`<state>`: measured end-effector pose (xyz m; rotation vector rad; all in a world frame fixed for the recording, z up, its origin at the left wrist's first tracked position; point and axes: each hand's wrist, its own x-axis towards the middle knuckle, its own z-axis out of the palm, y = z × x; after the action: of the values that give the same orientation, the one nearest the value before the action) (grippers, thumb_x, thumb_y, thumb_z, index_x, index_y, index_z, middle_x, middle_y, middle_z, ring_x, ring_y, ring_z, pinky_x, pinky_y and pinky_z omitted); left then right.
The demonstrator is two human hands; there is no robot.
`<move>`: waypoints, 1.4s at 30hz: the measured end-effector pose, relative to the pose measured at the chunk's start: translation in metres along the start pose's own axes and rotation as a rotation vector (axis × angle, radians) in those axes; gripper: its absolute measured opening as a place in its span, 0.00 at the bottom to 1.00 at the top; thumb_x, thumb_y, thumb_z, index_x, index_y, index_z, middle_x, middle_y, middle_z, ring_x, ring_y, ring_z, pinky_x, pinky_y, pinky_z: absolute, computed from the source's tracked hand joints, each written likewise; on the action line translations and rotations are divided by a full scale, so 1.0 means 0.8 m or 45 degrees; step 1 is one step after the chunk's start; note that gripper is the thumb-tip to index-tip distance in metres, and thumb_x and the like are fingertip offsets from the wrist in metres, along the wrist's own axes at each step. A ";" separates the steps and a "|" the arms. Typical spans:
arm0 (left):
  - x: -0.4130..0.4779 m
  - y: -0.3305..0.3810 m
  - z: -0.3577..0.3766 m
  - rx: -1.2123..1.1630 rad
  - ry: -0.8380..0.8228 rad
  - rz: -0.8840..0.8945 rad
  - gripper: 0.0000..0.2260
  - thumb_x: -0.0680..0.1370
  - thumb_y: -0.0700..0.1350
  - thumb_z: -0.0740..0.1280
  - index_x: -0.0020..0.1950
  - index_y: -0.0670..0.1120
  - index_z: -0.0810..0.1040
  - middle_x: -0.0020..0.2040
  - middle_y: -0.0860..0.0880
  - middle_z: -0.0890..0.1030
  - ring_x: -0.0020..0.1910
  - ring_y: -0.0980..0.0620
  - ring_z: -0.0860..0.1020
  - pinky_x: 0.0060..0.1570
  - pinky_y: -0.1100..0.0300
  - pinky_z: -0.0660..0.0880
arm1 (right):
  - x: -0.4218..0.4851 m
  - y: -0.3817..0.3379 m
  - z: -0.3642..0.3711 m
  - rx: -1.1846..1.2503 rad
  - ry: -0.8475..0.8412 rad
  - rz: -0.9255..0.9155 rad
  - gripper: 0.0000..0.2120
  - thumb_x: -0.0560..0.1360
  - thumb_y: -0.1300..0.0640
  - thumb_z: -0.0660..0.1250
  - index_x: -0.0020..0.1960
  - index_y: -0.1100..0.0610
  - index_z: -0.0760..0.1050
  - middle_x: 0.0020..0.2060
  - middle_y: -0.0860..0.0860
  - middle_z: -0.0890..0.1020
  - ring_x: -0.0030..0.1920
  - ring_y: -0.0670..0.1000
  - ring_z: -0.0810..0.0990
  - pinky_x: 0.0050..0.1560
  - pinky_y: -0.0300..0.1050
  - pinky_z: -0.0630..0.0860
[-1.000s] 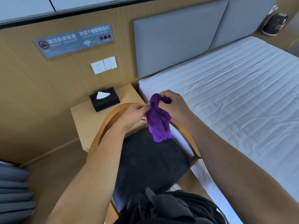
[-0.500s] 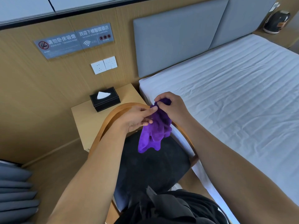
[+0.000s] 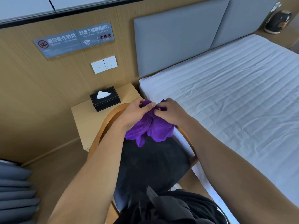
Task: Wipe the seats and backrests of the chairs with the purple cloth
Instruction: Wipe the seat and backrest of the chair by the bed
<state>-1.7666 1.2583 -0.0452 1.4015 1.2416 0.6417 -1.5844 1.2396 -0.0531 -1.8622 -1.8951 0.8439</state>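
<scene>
A purple cloth (image 3: 153, 128) hangs bunched in the air above a chair, gripped along its top edge by both hands. My left hand (image 3: 135, 113) pinches the left part of the cloth and my right hand (image 3: 171, 112) pinches the right part, thumbs almost touching. Below them stands the chair with a dark padded seat (image 3: 153, 165) and a curved wooden backrest (image 3: 103, 126) that wraps around the seat's far side. The cloth's lower folds dangle just over the back of the seat.
A wooden nightstand (image 3: 84, 120) with a black tissue box (image 3: 105, 98) sits behind the chair. A bed with a white sheet (image 3: 226, 97) and grey headboard (image 3: 174, 42) runs along the right. Grey curtain folds (image 3: 14, 191) are at lower left. A dark kettle (image 3: 277, 21) stands far right.
Both hands have shifted their grip and spread the cloth wider; it now hangs in two lobes instead of one narrow bunch. My left hand moved onto the cloth's top edge.
</scene>
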 end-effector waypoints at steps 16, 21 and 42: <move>-0.004 -0.011 -0.007 0.286 -0.028 -0.145 0.06 0.80 0.43 0.68 0.49 0.54 0.84 0.42 0.55 0.82 0.40 0.56 0.77 0.40 0.62 0.70 | 0.004 -0.011 -0.009 0.374 0.344 0.101 0.06 0.78 0.55 0.61 0.47 0.49 0.76 0.40 0.39 0.78 0.43 0.42 0.76 0.39 0.34 0.69; 0.012 -0.019 -0.021 0.172 0.207 -0.088 0.17 0.82 0.38 0.60 0.44 0.58 0.80 0.39 0.52 0.79 0.39 0.52 0.76 0.39 0.58 0.70 | -0.002 0.002 -0.020 0.356 0.292 0.208 0.10 0.75 0.49 0.60 0.38 0.51 0.76 0.39 0.47 0.80 0.43 0.49 0.77 0.39 0.42 0.70; 0.011 -0.015 -0.040 0.771 0.525 -0.124 0.10 0.76 0.34 0.69 0.55 0.43 0.82 0.54 0.44 0.80 0.56 0.46 0.78 0.50 0.57 0.72 | 0.000 0.014 -0.023 -0.136 0.017 0.238 0.14 0.80 0.53 0.66 0.61 0.60 0.77 0.58 0.57 0.78 0.58 0.57 0.76 0.59 0.53 0.75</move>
<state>-1.7969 1.2762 -0.0504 1.7340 1.9335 0.5207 -1.5643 1.2424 -0.0461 -2.1300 -1.8112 0.7990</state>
